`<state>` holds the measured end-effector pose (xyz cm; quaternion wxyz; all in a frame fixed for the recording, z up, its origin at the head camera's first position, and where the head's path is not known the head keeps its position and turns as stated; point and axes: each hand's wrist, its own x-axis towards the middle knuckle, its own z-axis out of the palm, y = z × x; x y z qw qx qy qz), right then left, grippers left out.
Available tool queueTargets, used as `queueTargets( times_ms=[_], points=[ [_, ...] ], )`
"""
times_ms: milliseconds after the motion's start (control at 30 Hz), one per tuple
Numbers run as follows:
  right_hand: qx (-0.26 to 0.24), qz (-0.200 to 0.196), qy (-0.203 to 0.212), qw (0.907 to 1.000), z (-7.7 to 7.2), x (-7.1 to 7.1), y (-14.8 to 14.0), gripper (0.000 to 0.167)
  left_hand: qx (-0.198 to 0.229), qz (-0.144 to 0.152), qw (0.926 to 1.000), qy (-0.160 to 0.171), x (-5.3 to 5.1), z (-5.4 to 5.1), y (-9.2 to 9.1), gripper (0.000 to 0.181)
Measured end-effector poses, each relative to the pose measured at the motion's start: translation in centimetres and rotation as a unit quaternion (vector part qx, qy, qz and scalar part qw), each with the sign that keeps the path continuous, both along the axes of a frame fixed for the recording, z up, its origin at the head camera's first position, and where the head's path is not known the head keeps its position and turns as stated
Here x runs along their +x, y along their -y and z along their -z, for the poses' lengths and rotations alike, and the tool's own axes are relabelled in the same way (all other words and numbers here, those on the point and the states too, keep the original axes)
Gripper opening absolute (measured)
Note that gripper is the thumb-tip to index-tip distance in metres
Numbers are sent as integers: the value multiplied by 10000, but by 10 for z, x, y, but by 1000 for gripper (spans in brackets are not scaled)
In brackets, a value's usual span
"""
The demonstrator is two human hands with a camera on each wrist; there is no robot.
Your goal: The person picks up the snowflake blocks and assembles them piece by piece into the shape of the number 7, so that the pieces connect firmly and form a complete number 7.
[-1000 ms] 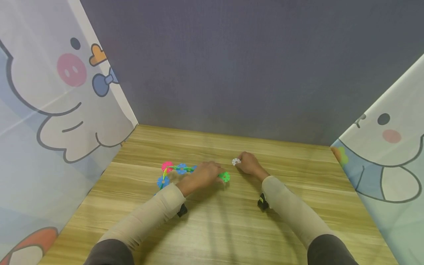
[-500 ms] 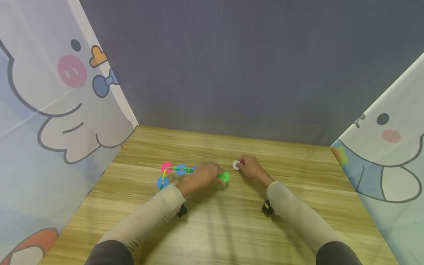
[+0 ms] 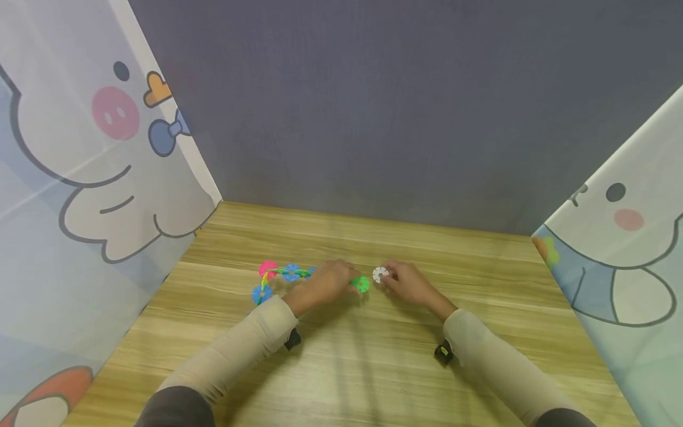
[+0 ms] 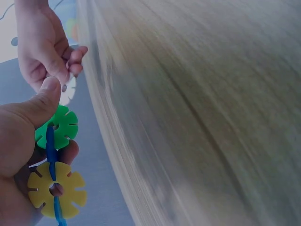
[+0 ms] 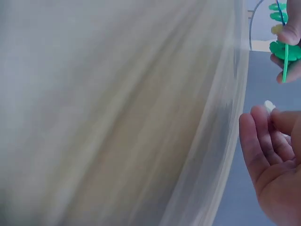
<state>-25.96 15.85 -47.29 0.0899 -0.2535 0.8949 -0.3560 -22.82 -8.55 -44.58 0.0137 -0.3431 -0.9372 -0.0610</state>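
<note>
In the head view my left hand (image 3: 328, 283) grips a chain of slotted snowflake discs near its right end. A green snowflake disc (image 3: 365, 286) sticks out past the fingers. The left wrist view shows a yellow snowflake disc (image 4: 73, 188) joined behind it through a blue disc (image 4: 51, 146) seen edge-on. Towards the left the chain bends at a pink snowflake disc (image 3: 265, 266) and runs down past a blue one (image 3: 258, 295), partly hidden by the left arm. My right hand (image 3: 411, 283) pinches a white snowflake disc (image 3: 376, 273), a small gap away from the green one.
Both hands are over a wooden table (image 3: 373, 362). A dark grey panel (image 3: 352, 118) stands along its back edge. Cartoon-printed panels flank it, one on the left (image 3: 48, 136) and one on the right (image 3: 645, 273).
My right hand has come down towards the near side with the white snowflake disc, which now faces the camera beside the green one. The left hand and the chain have stayed nearly still.
</note>
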Motion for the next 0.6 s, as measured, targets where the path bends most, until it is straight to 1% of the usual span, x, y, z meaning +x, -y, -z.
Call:
queueTargets(
  times_ms=[167, 367, 433, 600],
  points=[
    [104, -247, -281, 9992, 1, 8, -1, 7, -13, 2, 10000, -44, 0, 0, -1, 50],
    [151, -335, -582, 9976, 1, 16, 1, 5, 2, -55, 10000, 69, -1, 0, -3, 47],
    [161, -352, -790, 9961, 1, 18, 1, 4, 38, -70, 9999, 114, -1, -1, -3, 44],
    [142, -412, -1283, 9908, 1, 21, 3, 6, -26, -108, 9999, 100, -1, -2, -2, 42]
  ],
)
